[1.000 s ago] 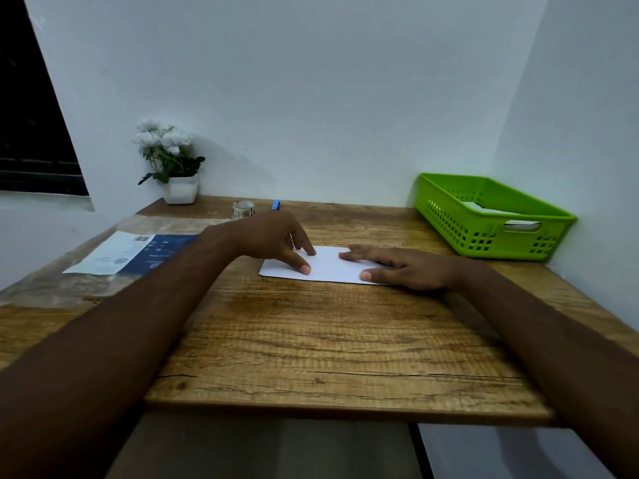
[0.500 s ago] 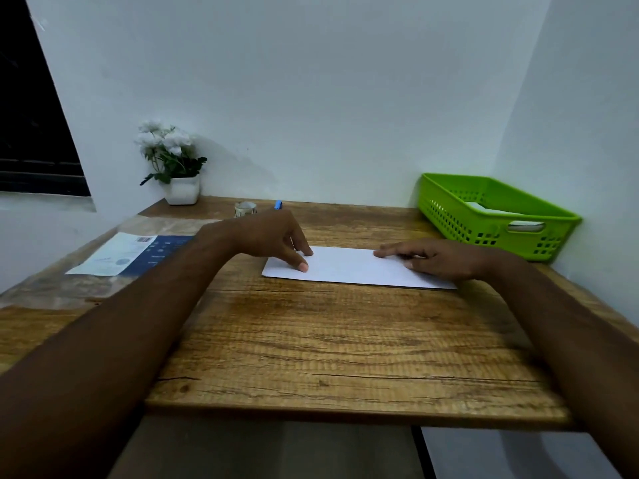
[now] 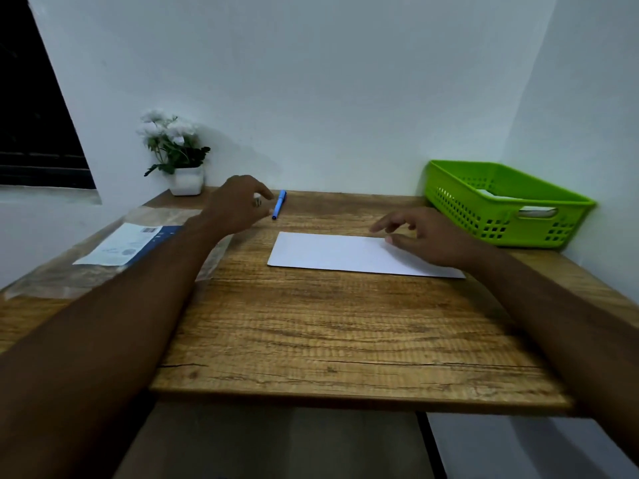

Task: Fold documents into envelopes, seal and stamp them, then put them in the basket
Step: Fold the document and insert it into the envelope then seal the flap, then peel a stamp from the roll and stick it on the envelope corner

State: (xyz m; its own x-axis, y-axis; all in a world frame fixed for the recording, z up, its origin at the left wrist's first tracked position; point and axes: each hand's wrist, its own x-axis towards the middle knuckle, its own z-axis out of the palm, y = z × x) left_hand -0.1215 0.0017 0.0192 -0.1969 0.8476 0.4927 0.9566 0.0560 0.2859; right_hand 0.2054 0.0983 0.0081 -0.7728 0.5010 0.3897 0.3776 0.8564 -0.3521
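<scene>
At the middle of the wooden desk [image 3: 345,340], a white envelope [image 3: 332,252] is laid flat. Its right end is steadied under the right hand [image 3: 432,240], fingers slack and spread, likely against sliding. Well clear of its left end, the left hand [image 3: 238,205] is curled over a small item beside the blue pen [image 3: 279,204]; a grip cannot be confirmed.

One envelope [image 3: 332,252] on table [image 3: 345,323], one pen [image 3: 279,204], one basket [image 3: 460,198], one plant [image 3: 176,150]
</scene>
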